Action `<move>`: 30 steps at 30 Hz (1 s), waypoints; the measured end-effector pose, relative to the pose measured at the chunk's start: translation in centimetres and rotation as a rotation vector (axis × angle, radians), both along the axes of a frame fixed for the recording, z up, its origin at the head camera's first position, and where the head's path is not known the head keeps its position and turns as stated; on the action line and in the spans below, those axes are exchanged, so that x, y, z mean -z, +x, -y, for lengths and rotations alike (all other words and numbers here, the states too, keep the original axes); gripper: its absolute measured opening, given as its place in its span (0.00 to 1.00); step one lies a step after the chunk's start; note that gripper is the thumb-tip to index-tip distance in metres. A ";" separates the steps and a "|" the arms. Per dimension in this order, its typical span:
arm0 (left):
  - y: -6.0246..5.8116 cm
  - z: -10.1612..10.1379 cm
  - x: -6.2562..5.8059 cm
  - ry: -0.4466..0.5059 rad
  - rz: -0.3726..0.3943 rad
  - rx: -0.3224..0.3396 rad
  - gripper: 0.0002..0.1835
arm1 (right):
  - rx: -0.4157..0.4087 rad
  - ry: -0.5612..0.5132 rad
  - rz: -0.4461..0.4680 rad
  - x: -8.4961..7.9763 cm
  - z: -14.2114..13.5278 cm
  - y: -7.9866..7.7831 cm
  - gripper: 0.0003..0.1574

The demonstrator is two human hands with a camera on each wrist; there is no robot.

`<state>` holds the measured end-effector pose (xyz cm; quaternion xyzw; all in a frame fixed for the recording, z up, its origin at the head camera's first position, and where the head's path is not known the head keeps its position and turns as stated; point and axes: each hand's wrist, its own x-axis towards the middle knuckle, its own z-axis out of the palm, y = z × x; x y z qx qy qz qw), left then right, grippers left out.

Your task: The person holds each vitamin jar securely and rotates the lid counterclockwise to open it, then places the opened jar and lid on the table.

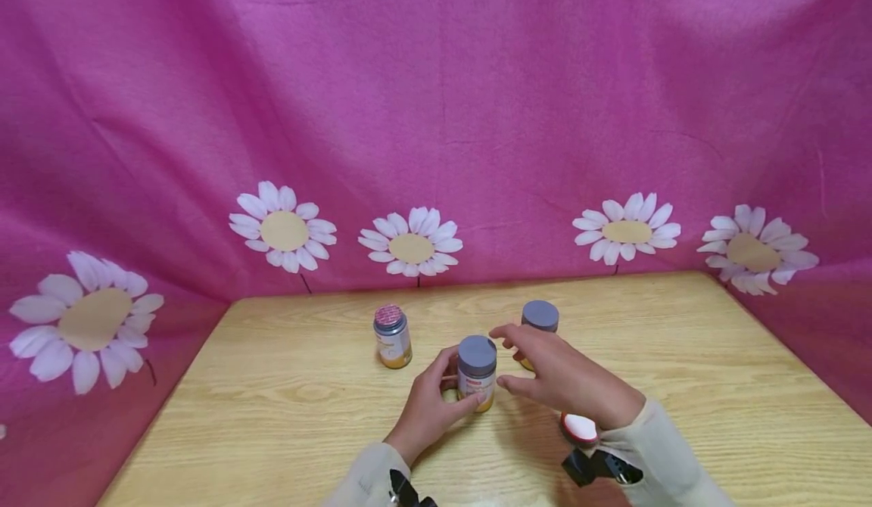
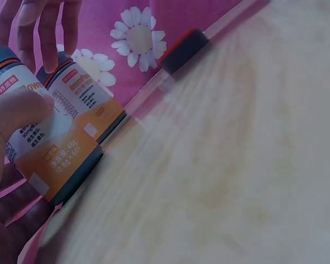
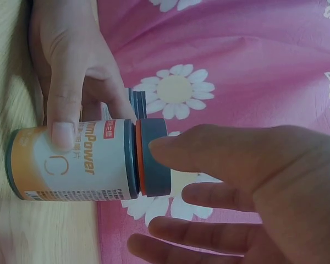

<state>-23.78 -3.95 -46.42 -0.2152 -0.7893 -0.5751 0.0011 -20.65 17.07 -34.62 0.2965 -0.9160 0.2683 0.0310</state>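
My left hand [image 1: 436,401] grips a supplement bottle [image 1: 476,386] with a grey screw cap [image 1: 477,353], thumb across the front of the label. The bottle stands upright on the table, and its orange and white label [image 2: 60,137] faces the left wrist view. My right hand [image 1: 568,371] is right beside the cap with fingers spread and slightly bent. In the right wrist view its thumb [image 3: 176,149] overlaps the cap's edge, while the other fingers [image 3: 209,231] reach past it. Partly hidden behind the right hand stands a second capped bottle [image 1: 540,316].
An uncapped bottle [image 1: 393,340] with a pink patterned seal stands farther left on the wooden table [image 1: 272,416]. A loose lid [image 1: 580,427], white inside with a red rim, lies by the right wrist. A pink curtain [image 1: 477,113] with daisies hangs behind the table.
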 end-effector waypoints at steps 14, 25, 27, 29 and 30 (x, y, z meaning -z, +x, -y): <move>1.4 0.5 0.1 -0.014 -0.103 0.044 0.34 | 0.009 0.013 0.015 0.0 0.9 0.9 0.32; 1.6 0.7 -0.1 -0.060 -0.170 0.090 0.33 | 0.125 0.062 0.013 -0.1 1.6 1.4 0.33; 1.7 0.8 -0.1 -0.059 -0.175 0.096 0.33 | 0.129 0.067 0.028 -0.1 1.7 1.4 0.31; 1.7 0.8 -0.2 -0.060 -0.178 0.101 0.34 | 0.128 0.067 0.038 -0.1 1.7 1.4 0.29; 1.8 0.8 -0.2 -0.060 -0.172 0.102 0.34 | 0.129 0.064 0.041 -0.1 1.7 1.4 0.27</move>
